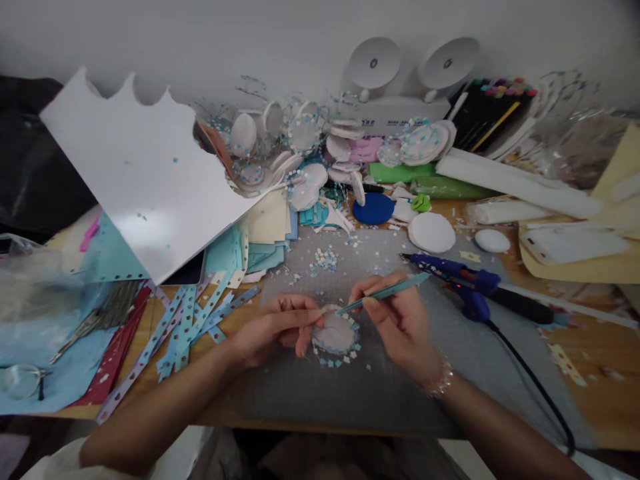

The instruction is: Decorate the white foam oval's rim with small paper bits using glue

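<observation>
A white round disc (336, 333), its rim set with tiny blue and white paper flowers, is held just above the grey cutting mat (300, 400). My left hand (287, 323) pinches the disc's left edge between thumb and fingers. In my right hand (400, 320) is a pair of teal tweezers (387, 291), gripped like a pen. Their tips point left and meet the disc's upper rim; whether a flower sits between them is too small to tell. Behind the disc lies a small pile of loose paper flowers (324, 260).
On the mat's right rests a blue glue gun (465, 277) with a black cord. Punched paper strips (187, 327) lie at left, below a large white board (145, 173). Finished-looking flowered discs (305, 133) crowd the back. A white disc (431, 232) and a mouse-shaped white object (493, 241) lie behind the glue gun.
</observation>
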### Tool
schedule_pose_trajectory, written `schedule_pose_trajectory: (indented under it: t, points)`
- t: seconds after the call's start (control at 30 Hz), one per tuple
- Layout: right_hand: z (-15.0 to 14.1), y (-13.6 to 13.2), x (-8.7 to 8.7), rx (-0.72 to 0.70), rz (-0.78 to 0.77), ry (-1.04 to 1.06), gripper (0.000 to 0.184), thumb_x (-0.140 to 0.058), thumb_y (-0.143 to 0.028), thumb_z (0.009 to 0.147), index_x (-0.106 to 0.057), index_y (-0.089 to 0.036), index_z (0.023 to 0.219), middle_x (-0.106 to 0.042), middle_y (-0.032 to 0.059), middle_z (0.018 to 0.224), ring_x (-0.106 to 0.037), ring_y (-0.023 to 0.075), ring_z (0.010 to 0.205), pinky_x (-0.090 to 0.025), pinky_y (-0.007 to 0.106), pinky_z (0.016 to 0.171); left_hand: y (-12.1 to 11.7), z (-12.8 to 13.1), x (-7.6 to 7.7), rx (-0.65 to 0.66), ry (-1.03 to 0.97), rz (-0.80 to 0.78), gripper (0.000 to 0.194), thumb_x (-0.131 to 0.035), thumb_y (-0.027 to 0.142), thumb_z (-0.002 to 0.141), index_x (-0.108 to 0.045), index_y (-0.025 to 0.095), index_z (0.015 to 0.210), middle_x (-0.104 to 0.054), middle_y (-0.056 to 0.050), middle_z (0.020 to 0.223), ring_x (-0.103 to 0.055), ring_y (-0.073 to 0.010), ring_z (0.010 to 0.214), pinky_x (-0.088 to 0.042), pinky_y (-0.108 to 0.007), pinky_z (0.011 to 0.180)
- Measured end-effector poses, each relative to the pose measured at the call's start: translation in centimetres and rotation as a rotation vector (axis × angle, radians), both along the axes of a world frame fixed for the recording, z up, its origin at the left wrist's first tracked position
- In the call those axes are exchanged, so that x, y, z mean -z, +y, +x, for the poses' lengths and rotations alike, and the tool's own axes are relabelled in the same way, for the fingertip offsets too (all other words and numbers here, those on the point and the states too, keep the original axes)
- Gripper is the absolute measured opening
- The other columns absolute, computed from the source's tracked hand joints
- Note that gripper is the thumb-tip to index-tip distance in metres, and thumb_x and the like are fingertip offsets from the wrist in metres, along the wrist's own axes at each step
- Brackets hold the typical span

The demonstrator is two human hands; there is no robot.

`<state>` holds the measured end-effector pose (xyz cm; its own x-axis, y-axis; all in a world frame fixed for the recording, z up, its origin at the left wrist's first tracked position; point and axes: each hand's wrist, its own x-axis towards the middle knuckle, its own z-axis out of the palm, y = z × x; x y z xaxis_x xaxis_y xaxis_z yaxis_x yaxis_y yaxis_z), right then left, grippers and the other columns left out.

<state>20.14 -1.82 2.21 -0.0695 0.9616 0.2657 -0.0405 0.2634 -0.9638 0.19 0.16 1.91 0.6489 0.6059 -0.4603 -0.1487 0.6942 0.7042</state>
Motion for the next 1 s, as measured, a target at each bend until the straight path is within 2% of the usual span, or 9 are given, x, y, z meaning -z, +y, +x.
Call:
schedule_pose_trajectory:
  t: [0.2,0.43,0.77,1.0]
  points:
    - [0.2,0.1,-0.2,0.026,0.000,-0.052,0.006,-0.053,-0.027,0.091,-0.054,-0.021,0.088,-0.057,0.0032,0.084,-0.059,0.0146,0.077,-0.053,0.029,0.066,0.0,-0.1,0.1,0.005,0.004,0.003,0.024,-0.064,0.034,0.082,-0.064,0.012,0.075,-0.055,0.002,0.041,-0.026,-0.0044,0.034,-0.011,-0.024,0.042]
    - [0.3,0.2,-0.3,-0.008,-0.066,-0.033,0.009,-0.053,-0.029,0.091,-0.056,-0.021,0.087,-0.058,0.0025,0.084,-0.058,0.0136,0.077,-0.052,0.028,0.068,0.0,0.0,0.0,-0.003,0.008,0.000,0.024,-0.065,0.035,0.080,-0.063,0.012,0.074,-0.055,0.002,0.040,-0.023,-0.0044,0.033,-0.009,-0.024,0.041]
    - [0.3,0.3,-0.2,0.008,-0.047,-0.083,0.009,-0.054,-0.029,0.090,-0.057,-0.021,0.087,-0.059,0.0037,0.085,-0.059,0.0147,0.078,-0.053,0.028,0.067,0.1,0.0,-0.1,0.008,0.024,-0.009,0.025,-0.066,0.037,0.080,-0.063,0.012,0.074,-0.053,0.003,0.039,-0.026,-0.0045,0.033,-0.011,-0.024,0.042]
    - [0.6,0.3,0.7,-0.046,-0.137,0.065,0.008,-0.054,-0.028,0.091,-0.057,-0.021,0.088,-0.059,0.0019,0.085,-0.058,0.0138,0.077,-0.051,0.028,0.068,0.0,0.0,0.0,0.004,0.011,0.007,0.023,-0.064,0.034,0.082,-0.064,0.012,0.076,-0.053,0.003,0.040,-0.029,-0.0040,0.034,-0.012,-0.023,0.041]
